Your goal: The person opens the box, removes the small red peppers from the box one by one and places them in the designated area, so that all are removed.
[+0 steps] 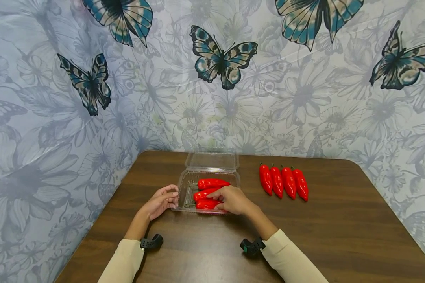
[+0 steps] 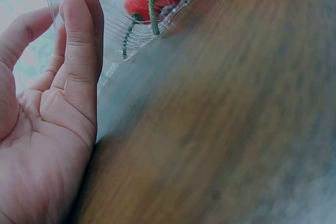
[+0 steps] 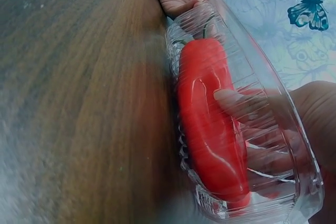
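A clear plastic clamshell container (image 1: 187, 190) lies on the table with its lid (image 1: 212, 160) folded back. Inside are 3 glossy red peppers with green stems, lying sideways: a back one (image 1: 213, 183), a middle one (image 1: 200, 195) and a front one (image 1: 206, 204). My right hand (image 1: 235, 199) reaches into the container's right side. In the right wrist view its thumb lies on the front pepper (image 3: 207, 114), with other fingers behind, seen through the plastic wall. At the left rim my left hand (image 1: 163, 200) holds the container between thumb and fingers.
Several more red peppers (image 1: 282, 181) lie side by side on the brown wooden table (image 1: 340, 220), right of the container. A butterfly-patterned wall covering (image 1: 304, 98) stands behind the table. Each wrist wears a black strap device (image 1: 151, 241).
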The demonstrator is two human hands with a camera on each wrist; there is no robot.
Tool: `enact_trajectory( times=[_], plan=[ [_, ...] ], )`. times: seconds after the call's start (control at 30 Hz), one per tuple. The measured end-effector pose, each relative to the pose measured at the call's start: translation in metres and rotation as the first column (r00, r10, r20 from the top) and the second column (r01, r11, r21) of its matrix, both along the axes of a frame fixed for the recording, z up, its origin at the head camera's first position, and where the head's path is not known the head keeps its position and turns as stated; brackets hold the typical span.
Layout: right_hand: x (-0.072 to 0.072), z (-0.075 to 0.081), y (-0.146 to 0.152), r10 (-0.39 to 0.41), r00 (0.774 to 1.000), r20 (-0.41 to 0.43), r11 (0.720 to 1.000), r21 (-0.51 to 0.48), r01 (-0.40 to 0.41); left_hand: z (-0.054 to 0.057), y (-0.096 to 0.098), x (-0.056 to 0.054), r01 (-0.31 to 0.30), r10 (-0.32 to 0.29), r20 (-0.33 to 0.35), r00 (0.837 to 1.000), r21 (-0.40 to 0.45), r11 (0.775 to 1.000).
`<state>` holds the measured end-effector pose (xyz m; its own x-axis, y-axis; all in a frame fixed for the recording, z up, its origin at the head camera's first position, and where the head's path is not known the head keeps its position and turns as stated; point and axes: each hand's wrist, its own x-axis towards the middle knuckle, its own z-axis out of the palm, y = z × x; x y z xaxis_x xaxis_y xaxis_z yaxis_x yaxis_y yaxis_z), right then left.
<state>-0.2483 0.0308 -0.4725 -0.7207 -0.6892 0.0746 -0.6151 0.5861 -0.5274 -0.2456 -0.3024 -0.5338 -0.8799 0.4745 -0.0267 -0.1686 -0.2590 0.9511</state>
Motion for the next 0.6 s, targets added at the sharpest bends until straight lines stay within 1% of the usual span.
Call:
enact_trajectory(
  times=[0.3, 0.43, 0.6],
  plan=[
    [-0.0005, 0.0002, 0.0046, 0.042, 0.999, -0.012, 0.999, -0.011, -0.042, -0.0011, -0.0005, 0.0005, 0.011, -0.011, -0.005, 1.000, -0.003, 1.000],
    [-0.0013, 0.0006, 0.0061, 0.071, 0.997, 0.035, 0.995, -0.078, -0.068, -0.0003, -0.0007, 0.0009, 0.005, -0.005, -0.009, 1.000, -0.011, 1.000],
    [-0.0027, 0.0017, 0.0086, 0.110, 0.990, 0.087, 0.981, -0.167, -0.095, 0.0002, -0.0007, 0.0007, 0.007, -0.007, -0.013, 1.000, -0.011, 1.000]
  ],
)
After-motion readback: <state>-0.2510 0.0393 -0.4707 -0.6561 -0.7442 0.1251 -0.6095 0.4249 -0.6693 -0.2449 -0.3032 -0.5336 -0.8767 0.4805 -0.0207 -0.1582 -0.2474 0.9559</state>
